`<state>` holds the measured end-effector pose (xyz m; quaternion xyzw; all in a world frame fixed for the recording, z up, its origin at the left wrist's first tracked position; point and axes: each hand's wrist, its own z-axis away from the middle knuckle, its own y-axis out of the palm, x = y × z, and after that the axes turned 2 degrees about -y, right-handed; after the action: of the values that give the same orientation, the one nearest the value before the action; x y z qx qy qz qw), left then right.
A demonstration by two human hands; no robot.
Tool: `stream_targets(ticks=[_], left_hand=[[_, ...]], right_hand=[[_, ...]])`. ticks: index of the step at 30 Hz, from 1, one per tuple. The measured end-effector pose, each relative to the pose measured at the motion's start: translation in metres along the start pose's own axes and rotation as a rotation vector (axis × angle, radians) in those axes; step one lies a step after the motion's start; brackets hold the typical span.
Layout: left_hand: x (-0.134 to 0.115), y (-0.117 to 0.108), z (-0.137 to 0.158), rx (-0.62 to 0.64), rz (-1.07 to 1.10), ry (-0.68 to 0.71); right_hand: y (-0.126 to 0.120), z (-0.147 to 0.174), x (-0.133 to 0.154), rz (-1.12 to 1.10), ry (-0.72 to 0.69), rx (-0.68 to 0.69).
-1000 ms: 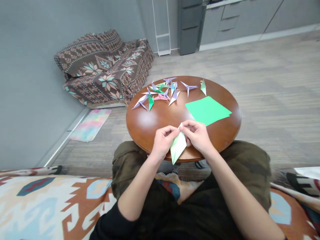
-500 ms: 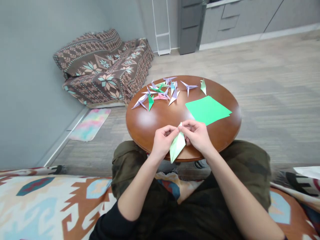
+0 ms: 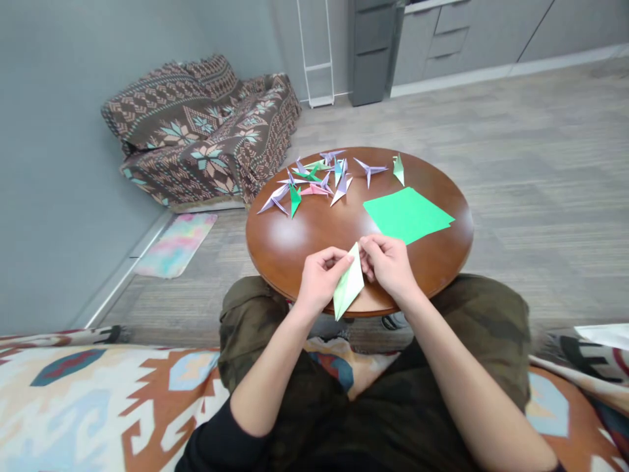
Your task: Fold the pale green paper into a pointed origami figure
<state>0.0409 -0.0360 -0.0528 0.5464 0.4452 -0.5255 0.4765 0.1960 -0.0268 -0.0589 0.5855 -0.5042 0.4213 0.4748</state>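
A pale green folded paper, long and kite-shaped, slants over the near edge of the round table. My left hand pinches its upper left side between thumb and fingers. At the upper right edge of the paper is my right hand, its fingers curled together; whether they grip a bit of the paper is hidden. Just beyond the right hand lie bright green paper sheets, slightly fanned.
Several folded paper cranes, among them a pink crane and a purple crane, sit at the far side of the brown table. A patterned sofa stands at the back left. My knees flank the table.
My right hand has drawn slightly right, off the paper's top tip, so that the tip now shows. The left hand keeps its pinch on the paper.
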Motion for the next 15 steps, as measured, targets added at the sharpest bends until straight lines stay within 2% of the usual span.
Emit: stream_targets(ticks=[7,12,15], left_hand=[[-0.002,-0.001,0.001,0.025,-0.020,-0.011],[-0.011,-0.005,0.001,0.091,-0.097,-0.001],[-0.015,-0.010,0.001,0.091,-0.058,-0.067]], right_hand=[[0.000,0.000,0.000,-0.009,0.037,0.055],[0.001,-0.002,-0.003,-0.027,0.026,-0.029],[0.001,-0.003,-0.004,-0.032,0.003,-0.069]])
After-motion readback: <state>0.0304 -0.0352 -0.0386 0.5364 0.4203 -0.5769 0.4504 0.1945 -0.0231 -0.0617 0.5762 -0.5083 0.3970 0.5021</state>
